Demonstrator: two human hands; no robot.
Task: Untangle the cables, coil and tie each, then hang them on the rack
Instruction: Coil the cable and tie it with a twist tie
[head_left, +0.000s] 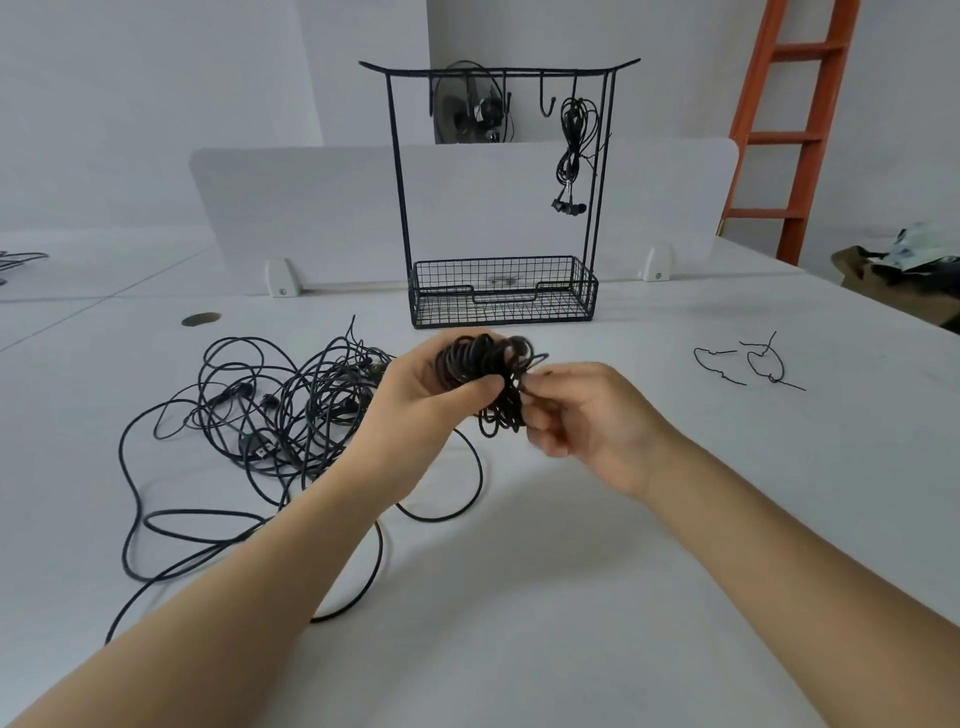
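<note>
One cable (574, 145) already hung, coiled and tied, from a hook at the right end of the rack (400, 176), so the task was partly done. A second cable was wound into a coil (483, 364) held above the table (571, 571), just in front of the rack's basket. The left hand (415, 395) gripped it, thumb and fingers curled round the loops. The right hand (576, 410) pinched something at the coil's side, too blurred to tell whether a tie or the cable's end. This coil seemingly remained to be tied and hung. A large tangle (291, 405) lay on the table to the left, not yet sorted, and two loose wire ties (748, 364) waited well to the right.
</note>
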